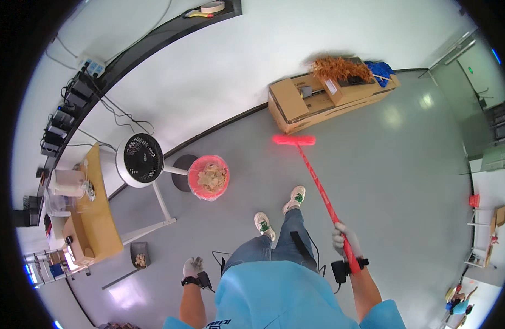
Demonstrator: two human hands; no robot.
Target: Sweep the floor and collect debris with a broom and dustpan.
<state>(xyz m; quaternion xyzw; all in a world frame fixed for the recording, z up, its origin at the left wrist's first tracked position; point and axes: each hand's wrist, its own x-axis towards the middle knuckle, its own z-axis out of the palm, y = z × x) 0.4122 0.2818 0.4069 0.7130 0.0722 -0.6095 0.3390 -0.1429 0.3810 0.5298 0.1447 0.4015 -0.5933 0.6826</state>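
Note:
My right hand [345,239], in a pale glove, is wrapped round the long red handle of a broom [316,181]. The handle slants forward and left from my hand. Its wide red head, slightly blurred, is on the grey floor just in front of a large cardboard box [318,113]. My left hand [193,267], also gloved, hangs low beside my left hip, holding nothing, with its fingers loosely apart. A dustpan [140,254] with light-coloured scraps in it lies on the floor beyond that hand, its long handle stretching to the left.
A trash bin [193,176] with a pink liner and crumpled waste stands ahead left, beside a white fan [140,159]. A wooden-topped table [102,208] with boxes is at the left. An orange-brown feather duster [340,69] lies on the cardboard box. Another person [460,306] is far right.

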